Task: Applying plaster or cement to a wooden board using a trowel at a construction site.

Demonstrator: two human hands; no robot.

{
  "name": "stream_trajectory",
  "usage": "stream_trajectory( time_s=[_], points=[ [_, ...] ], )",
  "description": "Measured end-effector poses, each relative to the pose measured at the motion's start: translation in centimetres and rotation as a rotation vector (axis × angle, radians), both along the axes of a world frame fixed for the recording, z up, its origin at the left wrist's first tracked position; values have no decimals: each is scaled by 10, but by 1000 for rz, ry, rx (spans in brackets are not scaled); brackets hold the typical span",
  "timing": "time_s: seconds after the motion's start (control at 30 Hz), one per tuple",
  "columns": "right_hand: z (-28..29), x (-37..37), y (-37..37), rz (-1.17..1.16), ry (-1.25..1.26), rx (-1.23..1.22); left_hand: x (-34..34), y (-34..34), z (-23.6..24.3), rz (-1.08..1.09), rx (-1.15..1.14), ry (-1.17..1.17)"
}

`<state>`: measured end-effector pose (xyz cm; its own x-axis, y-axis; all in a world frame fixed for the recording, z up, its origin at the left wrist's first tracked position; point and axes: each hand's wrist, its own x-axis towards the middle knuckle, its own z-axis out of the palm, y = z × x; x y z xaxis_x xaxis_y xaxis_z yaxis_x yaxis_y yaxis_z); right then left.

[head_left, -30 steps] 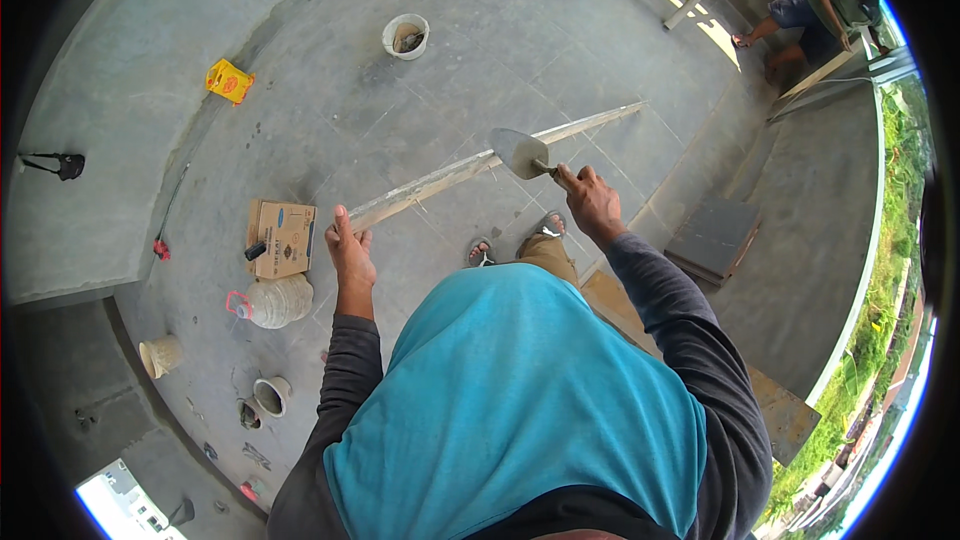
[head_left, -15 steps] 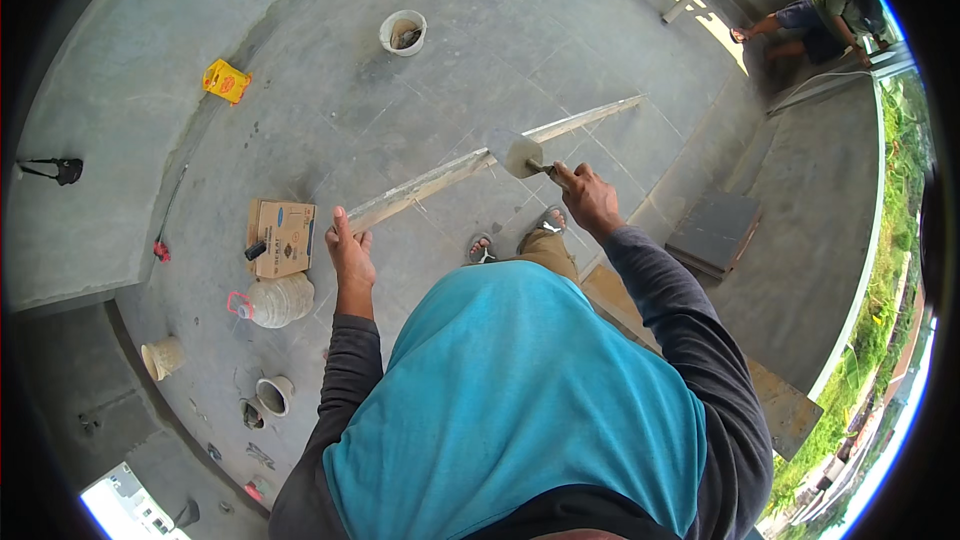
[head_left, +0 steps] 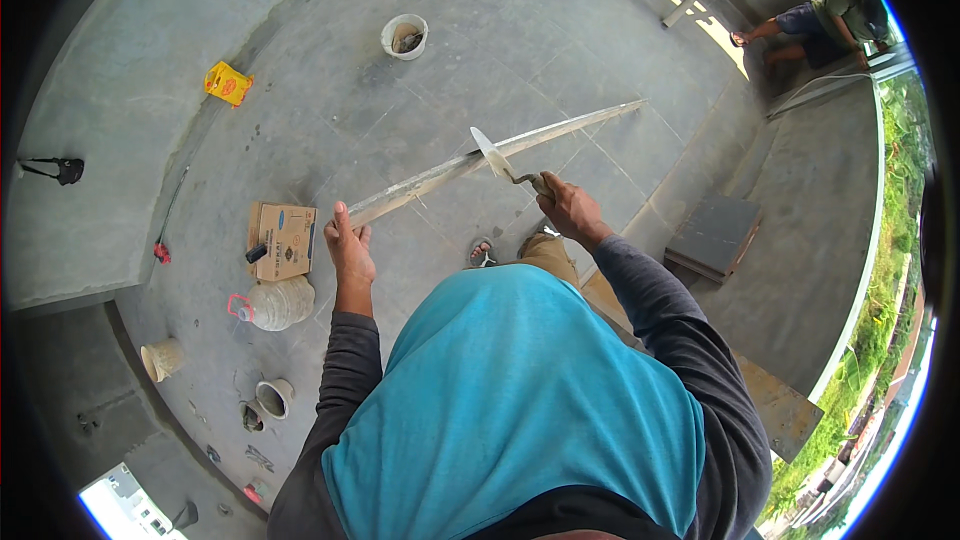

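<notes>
"So, where is the long, pale, straight bar [head_left: 440,177]?"

"Slanting away from the person's left hand [head_left: 351,252], whose fingers are closed around its near end."

"And the right hand [head_left: 573,211]?"

"Wrapped about the handle of a pointed grey metal trowel [head_left: 492,154], whose blade crosses the bar near its middle; I cannot tell whether they touch."

"What surrounds the bar?"

"Left of its near end, a brown cardboard box [head_left: 290,238], with a translucent plastic jug [head_left: 282,303] just beside it; beyond the bar, a round white bucket [head_left: 391,40]."
</notes>
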<state>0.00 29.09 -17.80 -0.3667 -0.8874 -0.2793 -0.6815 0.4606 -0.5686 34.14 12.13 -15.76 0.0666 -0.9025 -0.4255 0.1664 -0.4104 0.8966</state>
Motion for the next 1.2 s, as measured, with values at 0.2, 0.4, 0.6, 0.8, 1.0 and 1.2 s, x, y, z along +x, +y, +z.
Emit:
stream_trajectory(
  time_s=[0.2,0.4,0.6,0.8,1.0,1.2],
  points=[
    [-3,-1,-3,-5,-7,-18,1,3,0,-7,4,3],
    [-1,-2,-5,2,41,-19,0,6,4,-13,0,0],
    [-3,6,-2,142,82,-151,3,7,-1,0,14,1],
    [4,19,-11,70,78,-77,-1,8,3,0,-11,33],
    [-9,0,-2,-22,44,-26,-2,10,0,14,-21,2],
    [-14,-4,2,-70,-5,18,-3,9,2,-6,-21,7]
  ],
)
